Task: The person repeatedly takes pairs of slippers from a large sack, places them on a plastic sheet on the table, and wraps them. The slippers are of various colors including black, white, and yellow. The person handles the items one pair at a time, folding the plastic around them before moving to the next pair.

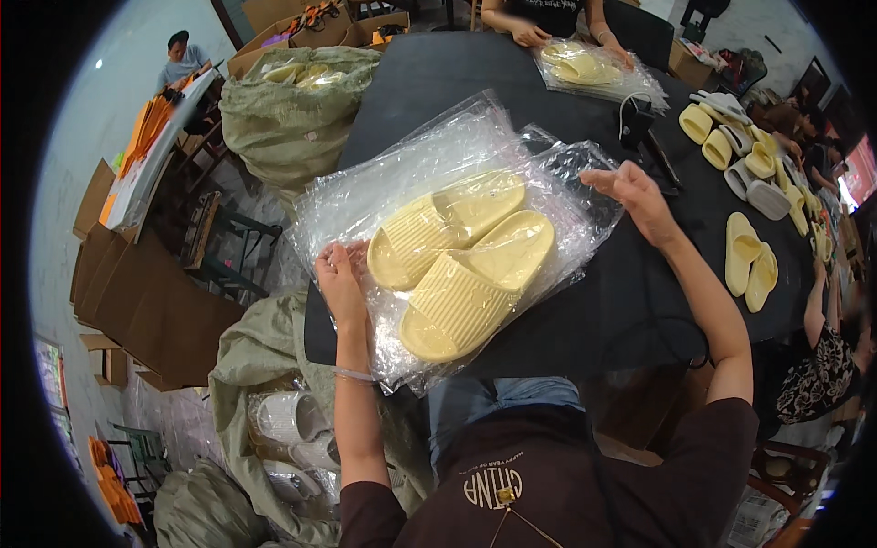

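Observation:
A pair of pale yellow ribbed slide slippers (461, 301) lies side by side in a clear plastic bag (573, 212), toes toward me. Beneath it is a stack of flat clear bags (411, 151) on the black table. My left hand (340, 279) is closed on the bag's left edge, beside the toe of one slipper. At the bag's right end, past the heels, my right hand (639, 199) is closed with thumb and forefinger on the loose plastic.
Across the black table (429, 68), a person handles another bagged yellow pair (577, 64). Loose yellow and grey slippers (758, 164) are heaped at the right, with a yellow pair (751, 262) nearer. Green sacks (292, 119) of bagged slippers stand left; cardboard (164, 310) lies beyond.

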